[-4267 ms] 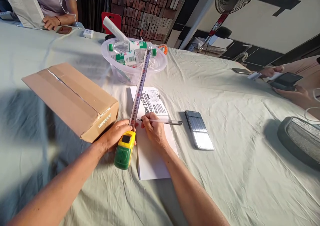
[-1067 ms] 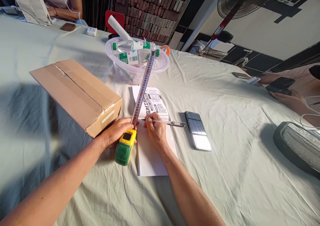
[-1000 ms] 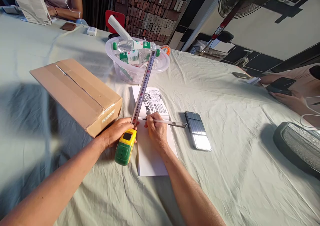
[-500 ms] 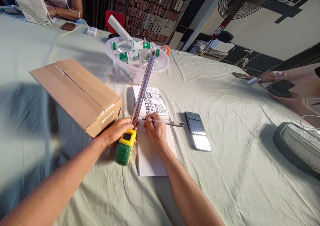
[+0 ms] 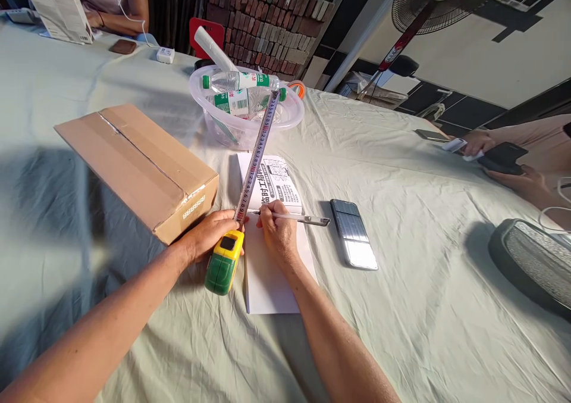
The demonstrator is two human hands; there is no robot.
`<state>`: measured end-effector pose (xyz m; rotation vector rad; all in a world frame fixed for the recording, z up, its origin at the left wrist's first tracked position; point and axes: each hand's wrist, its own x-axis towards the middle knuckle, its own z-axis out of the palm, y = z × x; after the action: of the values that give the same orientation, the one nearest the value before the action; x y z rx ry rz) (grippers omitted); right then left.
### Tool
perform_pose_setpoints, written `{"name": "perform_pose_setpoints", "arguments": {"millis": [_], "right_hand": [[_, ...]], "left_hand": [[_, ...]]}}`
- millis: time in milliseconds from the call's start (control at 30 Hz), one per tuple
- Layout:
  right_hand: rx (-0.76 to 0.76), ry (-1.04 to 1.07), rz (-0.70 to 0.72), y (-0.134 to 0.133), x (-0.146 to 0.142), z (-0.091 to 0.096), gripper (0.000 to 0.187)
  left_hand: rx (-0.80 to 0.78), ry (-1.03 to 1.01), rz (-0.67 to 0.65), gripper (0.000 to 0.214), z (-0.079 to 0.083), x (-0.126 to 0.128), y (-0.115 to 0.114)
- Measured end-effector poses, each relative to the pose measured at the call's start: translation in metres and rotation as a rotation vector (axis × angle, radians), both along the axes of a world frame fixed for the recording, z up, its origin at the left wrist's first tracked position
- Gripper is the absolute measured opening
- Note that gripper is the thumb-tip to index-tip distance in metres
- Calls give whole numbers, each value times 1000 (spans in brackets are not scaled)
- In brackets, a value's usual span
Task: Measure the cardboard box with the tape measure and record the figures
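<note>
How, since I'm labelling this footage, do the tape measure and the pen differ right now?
The tape measure has a bulky yellow-and-green body; the pen is slim with a clear barrel.
The tape measure's blade points forward; the pen runs crosswise, its tip to the left.
The left hand holds the tape measure; the right hand holds the pen.
Both are held and reach over the open booklet.
</note>
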<state>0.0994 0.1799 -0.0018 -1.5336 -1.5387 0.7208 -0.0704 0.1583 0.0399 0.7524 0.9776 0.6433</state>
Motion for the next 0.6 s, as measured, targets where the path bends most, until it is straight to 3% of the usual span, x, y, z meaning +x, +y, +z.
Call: {"name": "perform_pose_setpoints", "arguments": {"millis": [600], "right_hand": [[83, 233, -9, -2, 4, 1, 28]], "left_hand": [[22, 9, 1, 10, -1, -1, -2]]}}
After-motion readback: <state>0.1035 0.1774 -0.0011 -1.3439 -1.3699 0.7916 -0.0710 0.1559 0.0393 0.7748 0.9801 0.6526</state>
